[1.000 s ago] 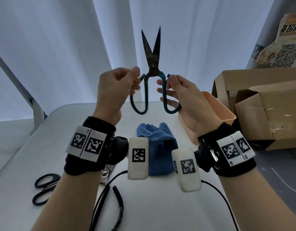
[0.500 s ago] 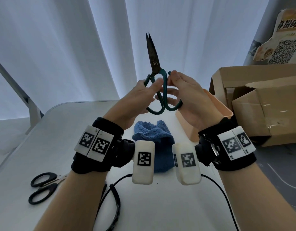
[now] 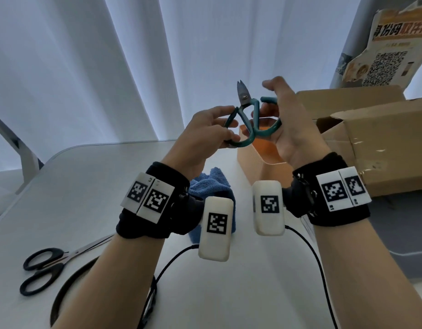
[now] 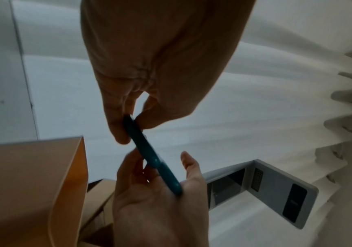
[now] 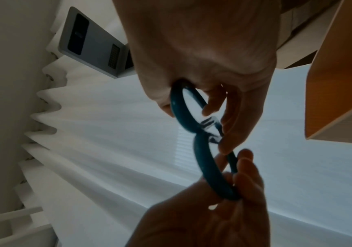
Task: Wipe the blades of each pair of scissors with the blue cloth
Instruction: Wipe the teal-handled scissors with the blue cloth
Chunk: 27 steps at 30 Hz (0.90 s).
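Both hands hold the teal-handled scissors (image 3: 243,108) in the air above the table's far end, with the short dark blades together and pointing up. My left hand (image 3: 229,129) pinches the left handle loop between thumb and fingers. My right hand (image 3: 269,110) has fingers curled through the right loop, its thumb and forefinger raised. The left wrist view shows the teal-handled scissors (image 4: 156,158) edge-on between both hands; in the right wrist view the two loops of the teal-handled scissors (image 5: 204,150) are plain. The blue cloth (image 3: 212,184) lies bunched on the table behind my left wrist. Black-handled scissors (image 3: 46,267) lie at the near left.
An orange basket (image 3: 259,157) stands at the table's right edge under the hands. Open cardboard boxes (image 3: 371,143) sit beyond it on the right. Black cables (image 3: 153,288) trail over the white table (image 3: 86,186) near me. White curtains hang behind.
The teal scissors' blades, spread wide a second ago, have come together. The scissors have dropped lower and tipped away, and my hands have drawn closer on the handles.
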Motion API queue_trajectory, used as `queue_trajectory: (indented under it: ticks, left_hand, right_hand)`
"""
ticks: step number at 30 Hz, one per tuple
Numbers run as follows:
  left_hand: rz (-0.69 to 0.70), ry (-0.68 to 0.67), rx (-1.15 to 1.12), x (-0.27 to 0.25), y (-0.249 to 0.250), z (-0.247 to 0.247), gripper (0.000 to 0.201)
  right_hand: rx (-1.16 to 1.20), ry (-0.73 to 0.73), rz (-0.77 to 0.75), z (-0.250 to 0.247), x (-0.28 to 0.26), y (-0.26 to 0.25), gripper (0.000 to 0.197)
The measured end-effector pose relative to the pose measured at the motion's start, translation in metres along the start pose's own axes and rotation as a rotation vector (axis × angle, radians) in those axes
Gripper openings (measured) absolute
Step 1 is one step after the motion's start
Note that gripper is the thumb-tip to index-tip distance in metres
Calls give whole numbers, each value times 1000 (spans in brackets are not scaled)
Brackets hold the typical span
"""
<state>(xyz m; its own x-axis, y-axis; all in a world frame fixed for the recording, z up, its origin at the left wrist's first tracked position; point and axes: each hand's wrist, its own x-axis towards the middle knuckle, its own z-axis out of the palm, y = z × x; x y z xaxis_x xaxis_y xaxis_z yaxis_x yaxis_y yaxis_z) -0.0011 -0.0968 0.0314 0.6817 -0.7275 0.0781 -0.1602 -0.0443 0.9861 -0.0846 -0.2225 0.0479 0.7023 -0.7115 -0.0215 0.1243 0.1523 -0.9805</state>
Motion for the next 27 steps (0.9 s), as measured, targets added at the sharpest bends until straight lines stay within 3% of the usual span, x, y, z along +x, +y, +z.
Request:
queue_trajectory:
  ticks: [7, 19, 27]
  left_hand:
    - [-111, -76, -217, 1, 4, 15, 26]
    - [-243, -85, -188, 3, -4, 30, 35]
    - [-232, -18, -187, 2, -15, 46, 18]
  right_hand:
    - [134, 86, 30, -6, 4, -6, 30]
    - [133, 169, 176, -27, -13, 0, 21]
    - [-19, 198, 170, -45, -17, 17, 6]
